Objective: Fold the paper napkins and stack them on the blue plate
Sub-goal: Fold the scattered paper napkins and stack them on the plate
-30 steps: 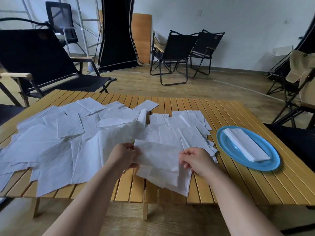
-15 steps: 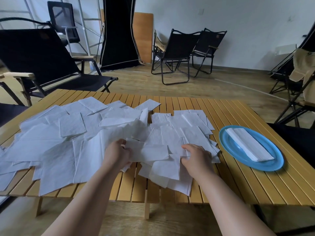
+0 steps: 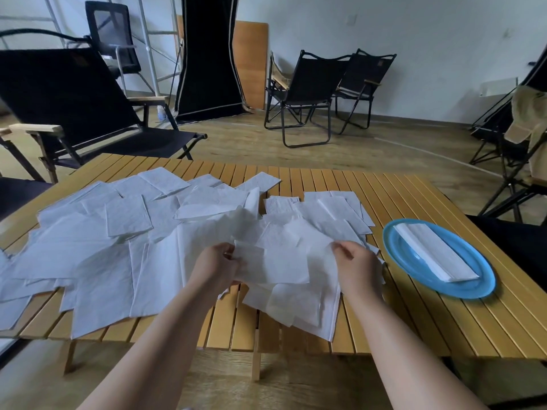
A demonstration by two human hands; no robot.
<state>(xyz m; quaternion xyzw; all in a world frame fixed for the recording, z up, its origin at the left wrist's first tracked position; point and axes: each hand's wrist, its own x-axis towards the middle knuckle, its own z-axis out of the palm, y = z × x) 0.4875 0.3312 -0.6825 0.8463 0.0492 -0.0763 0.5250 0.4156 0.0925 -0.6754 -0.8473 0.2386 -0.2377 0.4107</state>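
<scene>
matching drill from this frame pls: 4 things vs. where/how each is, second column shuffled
1 left hand
2 right hand
3 folded napkins
4 blue plate

a on the blue plate
b pinches the held napkin's right edge
c on the table's right side
d grips the held napkin's left edge

Pairs: 1-d, 2-b, 3-a, 4-c

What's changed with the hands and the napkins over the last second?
Both hands dropped to the pile, then rose again: the left hand and right hand now pinch opposite edges of one napkin, held spread above the pile. The blue plate and its folded napkin stayed put.
</scene>
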